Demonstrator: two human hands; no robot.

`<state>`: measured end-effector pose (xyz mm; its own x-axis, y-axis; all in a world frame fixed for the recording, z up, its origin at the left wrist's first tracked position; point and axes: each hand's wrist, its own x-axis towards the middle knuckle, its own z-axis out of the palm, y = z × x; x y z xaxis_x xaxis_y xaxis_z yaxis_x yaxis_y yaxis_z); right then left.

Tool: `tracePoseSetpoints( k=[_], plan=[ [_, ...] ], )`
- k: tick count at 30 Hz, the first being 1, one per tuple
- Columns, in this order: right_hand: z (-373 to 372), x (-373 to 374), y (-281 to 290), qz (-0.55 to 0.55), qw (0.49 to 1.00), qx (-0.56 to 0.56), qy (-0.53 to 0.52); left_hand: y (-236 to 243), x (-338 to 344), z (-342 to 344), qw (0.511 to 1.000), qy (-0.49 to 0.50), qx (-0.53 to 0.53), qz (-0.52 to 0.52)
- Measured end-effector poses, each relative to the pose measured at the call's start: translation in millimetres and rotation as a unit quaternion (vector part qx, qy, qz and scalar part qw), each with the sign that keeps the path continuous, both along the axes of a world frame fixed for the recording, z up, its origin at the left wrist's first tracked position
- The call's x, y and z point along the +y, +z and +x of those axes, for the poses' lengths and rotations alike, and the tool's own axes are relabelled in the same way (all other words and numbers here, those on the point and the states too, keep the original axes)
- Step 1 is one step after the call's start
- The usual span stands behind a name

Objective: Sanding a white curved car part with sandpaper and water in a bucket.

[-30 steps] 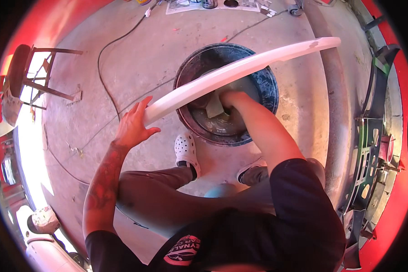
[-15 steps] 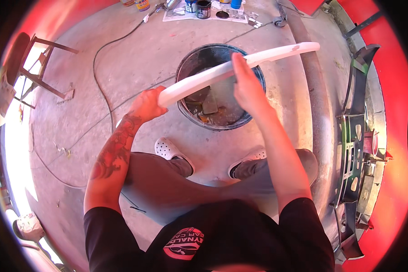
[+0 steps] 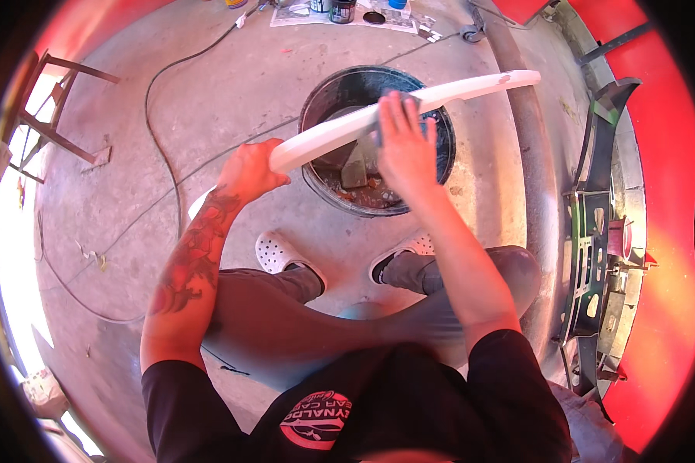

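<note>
- Left hand [image 3: 249, 171]: fingers curled around the near end of a long, curved, white-painted panel strip [image 3: 448, 91]; the grip closes over the top edge, a hold that seems meant to steady the piece.
- Right hand [image 3: 404, 147]: laid palm-down on the strip's upper face near its middle, fingers [image 3: 394, 108] extended and close together, pressing what looks like a thin grey sheet [image 3: 378, 127] against the surface; only a sliver of the sheet shows at the fingertips and below the palm, so its kind cannot be told.
- The strip: it runs from the left-hand fingers, under the right palm, and on beyond the right fingertips to a rounded far end; it is held in the air, spanning the mouth of a round black bucket [image 3: 440, 166]. This position is probably chosen so that whatever comes off the surface falls into the bucket.
- Appearance of the strip: smooth, pale, gently bowed, narrow along its whole length, with a small darker patch near the far tip.
- Bucket contents: murky liquid and a grey block, below the right palm.
- Surroundings: white perforated clogs [image 3: 274, 251] below the left wrist; a black cable [image 3: 153, 116] on the concrete floor [image 3: 232, 85] beyond the left-hand knuckles; a dark car body part [image 3: 594, 224] well to the right of the right forearm.
</note>
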<state>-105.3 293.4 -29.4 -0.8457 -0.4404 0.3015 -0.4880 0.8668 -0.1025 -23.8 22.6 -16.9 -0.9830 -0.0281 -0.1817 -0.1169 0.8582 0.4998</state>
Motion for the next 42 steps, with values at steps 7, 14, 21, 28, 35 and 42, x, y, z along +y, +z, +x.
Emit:
tracePoseSetpoints(
  k=[7, 14, 21, 28, 35, 42],
  plan=[
    [25.8, -24.7, -8.1, 0.019, 0.993, -0.019, 0.112, 0.2, -3.4, 3.2, 1.000, -0.006, -0.007, 0.023],
    [-88.6, 70.6, -1.1, -0.039, 0.992, -0.065, -0.103, 3.3, 0.3, -1.5, 0.999, -0.008, 0.014, 0.032],
    [-52.0, 47.8, -1.9, 0.017, 0.998, -0.051, -0.010, -1.7, -5.2, 3.0, 1.000, -0.001, 0.009, 0.016],
    [-100.0, 60.0, -11.9, -0.042, 0.992, -0.059, -0.103, 9.8, 2.5, -3.1, 0.999, -0.003, -0.030, 0.038],
    [42.5, -45.2, -15.2, -0.051, 0.973, -0.019, 0.222, 18.1, 3.1, -4.0, 0.992, -0.010, -0.043, 0.115],
    [-62.2, 39.1, 8.7, -0.066, 0.998, 0.014, -0.017, 30.5, 0.1, -5.0, 0.991, -0.009, -0.053, 0.120]
  ],
)
